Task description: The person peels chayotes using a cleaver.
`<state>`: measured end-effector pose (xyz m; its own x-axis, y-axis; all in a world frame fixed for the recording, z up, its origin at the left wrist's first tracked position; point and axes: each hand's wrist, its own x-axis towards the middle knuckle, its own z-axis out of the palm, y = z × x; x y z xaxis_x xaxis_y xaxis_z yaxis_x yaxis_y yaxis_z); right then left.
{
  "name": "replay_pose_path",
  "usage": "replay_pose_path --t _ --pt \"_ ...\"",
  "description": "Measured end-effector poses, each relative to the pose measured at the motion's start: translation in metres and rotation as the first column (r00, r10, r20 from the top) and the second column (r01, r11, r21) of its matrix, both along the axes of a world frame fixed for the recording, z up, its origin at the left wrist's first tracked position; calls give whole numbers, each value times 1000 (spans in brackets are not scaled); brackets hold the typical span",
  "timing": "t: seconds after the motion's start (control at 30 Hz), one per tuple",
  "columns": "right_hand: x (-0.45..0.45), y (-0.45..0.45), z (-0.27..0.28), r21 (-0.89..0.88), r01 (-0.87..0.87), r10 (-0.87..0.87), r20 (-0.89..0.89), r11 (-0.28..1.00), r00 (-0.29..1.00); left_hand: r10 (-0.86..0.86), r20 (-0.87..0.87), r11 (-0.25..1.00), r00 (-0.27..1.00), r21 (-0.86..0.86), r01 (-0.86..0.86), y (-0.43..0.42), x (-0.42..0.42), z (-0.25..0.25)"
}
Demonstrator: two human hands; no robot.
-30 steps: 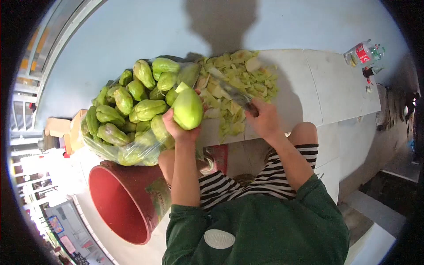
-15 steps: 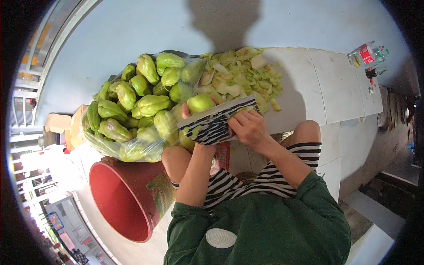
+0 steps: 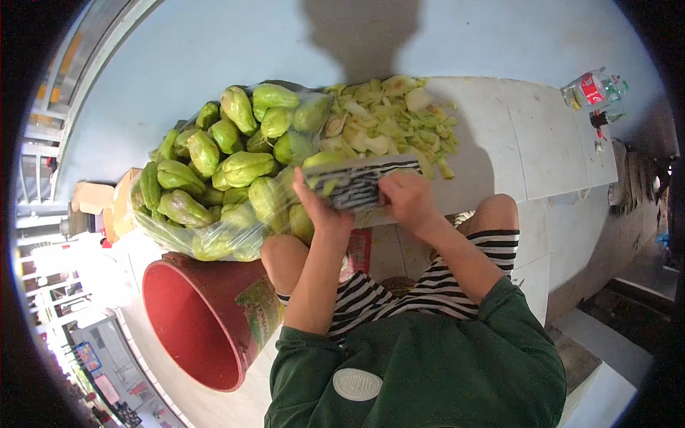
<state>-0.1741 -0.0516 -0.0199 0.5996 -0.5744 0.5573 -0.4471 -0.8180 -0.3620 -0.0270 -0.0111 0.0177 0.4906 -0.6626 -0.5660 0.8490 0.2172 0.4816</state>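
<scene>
My left hand (image 3: pixel 325 207) holds a green chayote (image 3: pixel 325 158) from below, its fingers partly hidden behind the blade. My right hand (image 3: pixel 408 198) is closed around the grip end of a wide cleaver (image 3: pixel 349 187); the handle itself is covered by the fingers. The blade lies across the front of the chayote, with its shiny face mirroring the striped shorts and bits of green stuck to it. Beyond my hands spreads a heap of pale green peelings (image 3: pixel 399 121).
A clear plastic bag full of chayotes (image 3: pixel 207 175) stands to the left on the tiled ledge (image 3: pixel 539 135). Below it a red bucket (image 3: pixel 189 321) lies tipped toward the left. Plastic bottles (image 3: pixel 592 89) stand at the far right, and a wall borders the back.
The cleaver has shifted slightly, its left end swinging upward so it lies more level and covers more of the chayote. More of my left hand now shows below the blade.
</scene>
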Motion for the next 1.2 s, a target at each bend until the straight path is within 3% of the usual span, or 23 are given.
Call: replay_pose_path --t 0.03,0.13,0.17,0.3,0.4,0.43,0.47,0.53,0.6,0.67,0.73,0.8,0.87,0.93,0.97,1.03,1.07,1.1,1.2 --pt "-2 -5 -1 36 55 -57 39 998 998 2 -36 993 999 -117 -6 -1 4 -7" --pt "-9 -7 7 1 -26 26 12 1000 1000 -88 35 986 996 -138 92 1 5 -5" --pt "-10 -4 12 1 -27 27 10 1000 1000 -135 -51 965 990 -234 120 4 8 -15" --pt "-5 9 26 9 -80 80 39 997 996 -220 -97 905 971 -392 166 3 11 -31" --pt "-8 5 15 33 -46 44 55 998 998 -191 -32 931 981 -323 171 7 7 -33" --pt "-8 2 10 57 -7 3 61 998 998 -138 20 972 990 -192 140 6 -1 -8" --pt "-10 -3 3 56 -5 1 61 998 998 -140 21 971 990 -192 142 4 -3 -5" --pt "-12 -14 1 132 43 -51 63 990 997 20 34 996 999 -85 -17 -2 -3 0" --pt "-14 -8 16 78 15 -20 61 997 998 22 42 994 999 -110 -17 -2 -1 1" --pt "-11 1 28 40 -25 23 54 999 998 -210 9 940 978 -275 205 7 6 -13" --pt "-5 8 30 5 -81 79 154 997 985 -222 -7 935 975 -287 211 6 7 -15" --pt "-8 10 29 16 -83 81 118 996 990 -190 -57 954 980 -248 171 5 4 -13" --pt "-11 5 21 22 -90 88 78 996 993 -269 -6 905 963 -344 251 8 6 -20" --pt "-13 -6 8 157 20 -37 106 987 994 -59 88 987 994 -143 71 5 -6 4" --pt "-18 -8 4 152 24 -41 109 988 993 -67 73 979 995 -185 80 8 1 -15" --pt "-25 -11 9 143 65 -53 -86 988 995 -60 94 983 994 -165 75 4 -1 -3" --pt "-27 -7 12 140 61 -48 -93 988 995 -42 111 989 993 -137 57 4 -3 0" --pt "-26 1 21 92 11 -5 -71 996 997 -198 163 947 967 -222 231 8 5 -11" --pt "-18 11 32 46 -75 75 3 996 997 -235 26 916 972 -329 230 5 15 -29"
